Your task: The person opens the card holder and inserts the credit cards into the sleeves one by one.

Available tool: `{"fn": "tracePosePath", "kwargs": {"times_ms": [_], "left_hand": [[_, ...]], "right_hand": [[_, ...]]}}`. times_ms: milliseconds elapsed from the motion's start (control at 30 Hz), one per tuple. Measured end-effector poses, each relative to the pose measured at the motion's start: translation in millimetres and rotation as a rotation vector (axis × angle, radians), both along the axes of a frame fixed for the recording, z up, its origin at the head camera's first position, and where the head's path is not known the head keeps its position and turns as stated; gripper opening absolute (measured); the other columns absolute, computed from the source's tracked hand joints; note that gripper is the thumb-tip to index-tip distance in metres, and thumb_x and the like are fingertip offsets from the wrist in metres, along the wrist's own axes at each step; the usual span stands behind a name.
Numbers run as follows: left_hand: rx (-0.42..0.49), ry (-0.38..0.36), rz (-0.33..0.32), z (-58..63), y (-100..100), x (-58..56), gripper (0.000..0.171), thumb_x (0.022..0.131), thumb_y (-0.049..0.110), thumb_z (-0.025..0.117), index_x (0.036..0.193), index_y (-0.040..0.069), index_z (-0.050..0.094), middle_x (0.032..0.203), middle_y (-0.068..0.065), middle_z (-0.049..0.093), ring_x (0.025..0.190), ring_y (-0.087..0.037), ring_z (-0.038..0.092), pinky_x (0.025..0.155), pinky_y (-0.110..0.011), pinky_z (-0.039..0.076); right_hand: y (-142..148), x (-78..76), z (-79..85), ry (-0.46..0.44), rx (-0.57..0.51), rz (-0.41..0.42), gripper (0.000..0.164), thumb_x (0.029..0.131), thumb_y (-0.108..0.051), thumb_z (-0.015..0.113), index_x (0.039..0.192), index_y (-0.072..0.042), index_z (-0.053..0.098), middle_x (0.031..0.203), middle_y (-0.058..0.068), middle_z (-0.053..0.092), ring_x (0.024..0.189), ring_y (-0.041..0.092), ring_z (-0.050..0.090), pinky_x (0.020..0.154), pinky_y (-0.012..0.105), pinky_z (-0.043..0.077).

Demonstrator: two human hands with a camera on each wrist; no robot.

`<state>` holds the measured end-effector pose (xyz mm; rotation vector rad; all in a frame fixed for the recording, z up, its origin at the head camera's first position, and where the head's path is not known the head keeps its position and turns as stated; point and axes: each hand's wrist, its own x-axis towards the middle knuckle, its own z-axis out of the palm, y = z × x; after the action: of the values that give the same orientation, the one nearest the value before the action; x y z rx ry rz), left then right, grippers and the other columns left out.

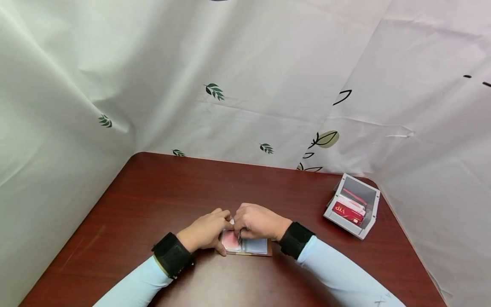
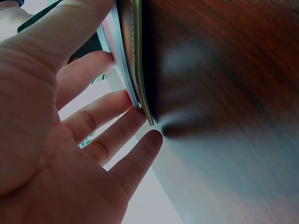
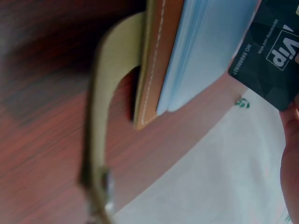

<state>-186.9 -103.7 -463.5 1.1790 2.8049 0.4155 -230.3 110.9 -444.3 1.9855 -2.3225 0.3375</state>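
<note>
An opened brown leather card holder (image 1: 269, 248) with clear plastic sleeves (image 1: 256, 246) lies on the table, a pinkish card (image 1: 230, 241) showing in its left page. My left hand (image 1: 206, 230) holds the holder's left side, thumb at the near edge; in the left wrist view several fingertips meet the stitched edge (image 2: 135, 60). Over the middle of the holder, my right hand (image 1: 258, 221) pinches a black Vip membership card (image 3: 268, 56), held tilted by the sleeves. Whether the card's far end is inside a sleeve is hidden. A strap with a metal snap (image 3: 100, 102) sticks out from the holder's right side.
A grey open box (image 1: 343, 224) stands at the table's back right, holding a red VIP card (image 1: 347, 212) and several other cards. The dark red wooden table (image 1: 172, 183) ends at white leaf-patterned cloth (image 1: 245, 85) behind and at both sides.
</note>
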Motion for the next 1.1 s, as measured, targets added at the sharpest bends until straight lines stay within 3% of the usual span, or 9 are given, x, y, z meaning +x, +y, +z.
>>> {"fn": "tracePosePath", "kwargs": {"times_ms": [300,567,833,1067,1100], "left_hand": [[0.006,-0.05,0.027,0.2,-1,-1.8,0.042,0.061,0.045,0.097,0.09,0.022,0.077,0.099,0.007,0.055,0.091,-0.012,0.046,0.077,-0.026,0.049],[0.007,-0.047,0.031,0.5,2,-0.9,0.047,0.061,0.043,0.098,0.098,0.023,0.079,0.108,0.004,0.059,0.101,-0.015,0.051,0.083,-0.03,0.053],[0.017,-0.049,0.023,0.2,2,-1.5,0.053,0.062,0.043,0.097,0.107,0.022,0.079,0.11,0.002,0.06,0.102,-0.016,0.051,0.085,-0.03,0.053],[0.01,-0.057,0.026,-1.5,0,-2.6,0.066,0.063,0.043,0.097,0.121,0.02,0.077,0.114,-0.001,0.061,0.105,-0.017,0.053,0.089,-0.031,0.054],[0.013,-0.063,0.029,-1.6,0,-2.6,0.067,0.063,0.043,0.097,0.122,0.02,0.077,0.115,-0.001,0.061,0.106,-0.018,0.053,0.089,-0.032,0.054]], "right_hand": [[-13,-1.5,2.7,0.018,0.131,0.023,0.02,0.085,-0.005,0.068,0.077,-0.022,0.069,0.078,-0.012,0.06,0.077,0.004,0.054,0.084,0.027,0.046],[-11,-3.0,2.5,-0.097,0.264,-0.047,0.02,0.087,-0.003,0.069,0.075,-0.019,0.068,0.076,-0.009,0.056,0.072,0.006,0.045,0.07,0.017,0.035],[-6,2.8,2.4,-0.124,0.332,-0.105,0.021,0.087,-0.001,0.069,0.082,-0.019,0.077,0.087,-0.01,0.067,0.085,0.006,0.055,0.079,0.017,0.047],[-1,3.9,-1.1,-0.171,0.302,-0.147,0.027,0.086,0.0,0.067,0.071,-0.022,0.064,0.066,-0.015,0.048,0.074,0.005,0.044,0.103,0.028,0.049],[-1,3.8,-1.8,-0.17,0.296,-0.146,0.028,0.087,-0.001,0.066,0.069,-0.022,0.061,0.066,-0.014,0.046,0.073,0.005,0.043,0.101,0.027,0.049]]}}
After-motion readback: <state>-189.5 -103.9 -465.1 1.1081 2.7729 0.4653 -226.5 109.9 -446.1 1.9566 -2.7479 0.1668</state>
